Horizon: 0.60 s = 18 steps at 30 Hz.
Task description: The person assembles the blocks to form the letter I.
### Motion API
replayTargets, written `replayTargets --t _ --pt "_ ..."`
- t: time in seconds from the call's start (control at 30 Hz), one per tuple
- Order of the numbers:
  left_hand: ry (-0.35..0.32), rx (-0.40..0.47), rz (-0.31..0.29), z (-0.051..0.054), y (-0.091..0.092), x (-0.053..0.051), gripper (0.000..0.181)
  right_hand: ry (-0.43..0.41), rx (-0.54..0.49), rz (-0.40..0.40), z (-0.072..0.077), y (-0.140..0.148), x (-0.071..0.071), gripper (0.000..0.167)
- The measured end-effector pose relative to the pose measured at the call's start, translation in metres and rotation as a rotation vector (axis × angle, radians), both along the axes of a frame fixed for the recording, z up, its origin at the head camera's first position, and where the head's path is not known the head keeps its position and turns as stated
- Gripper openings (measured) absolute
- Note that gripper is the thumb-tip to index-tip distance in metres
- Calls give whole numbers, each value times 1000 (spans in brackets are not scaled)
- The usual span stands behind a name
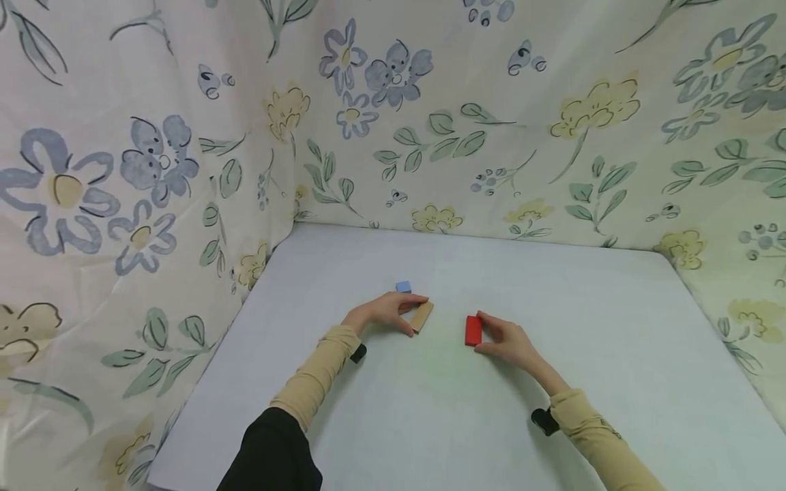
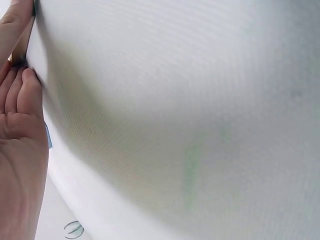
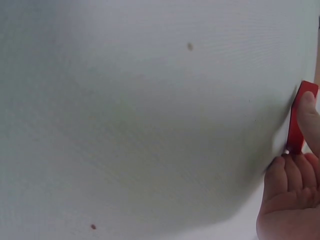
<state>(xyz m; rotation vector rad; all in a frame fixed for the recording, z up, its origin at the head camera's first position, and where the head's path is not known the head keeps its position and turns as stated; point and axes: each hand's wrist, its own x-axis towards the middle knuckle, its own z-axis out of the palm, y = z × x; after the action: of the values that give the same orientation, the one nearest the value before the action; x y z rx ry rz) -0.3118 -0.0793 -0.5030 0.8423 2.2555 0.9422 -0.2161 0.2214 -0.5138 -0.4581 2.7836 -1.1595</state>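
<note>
A plain wooden block (image 1: 422, 317) lies slanted on the white table, and my left hand (image 1: 385, 310) pinches it by its two ends between thumb and fingers. In the left wrist view only a sliver of that block (image 2: 21, 47) shows past the fingers. To its right, my right hand (image 1: 511, 344) grips a red rectangular block (image 1: 473, 331) by its far and near ends. The right wrist view shows the red block (image 3: 296, 122) with the thumb over it. A small blue block (image 1: 403, 287) sits just beyond my left hand.
The white table (image 1: 442, 429) stretches around both hands. Flower-printed cloth (image 1: 454, 157) hangs behind the table and along its left and right sides. A dark wrist camera (image 1: 544, 421) is on the right wrist, another (image 1: 359, 353) on the left.
</note>
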Motion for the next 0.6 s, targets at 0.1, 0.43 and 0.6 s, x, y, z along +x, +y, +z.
replayTargets --t 0.1,0.43,0.6 --pt "-4 -4 8 1 0 1 84 5 -14 -1 0 0 0 71" --pt "-7 8 16 1 2 2 84 1 -50 0 -3 3 0 72" --pt "-10 12 18 0 1 2 83 3 -49 0 -3 3 0 71"
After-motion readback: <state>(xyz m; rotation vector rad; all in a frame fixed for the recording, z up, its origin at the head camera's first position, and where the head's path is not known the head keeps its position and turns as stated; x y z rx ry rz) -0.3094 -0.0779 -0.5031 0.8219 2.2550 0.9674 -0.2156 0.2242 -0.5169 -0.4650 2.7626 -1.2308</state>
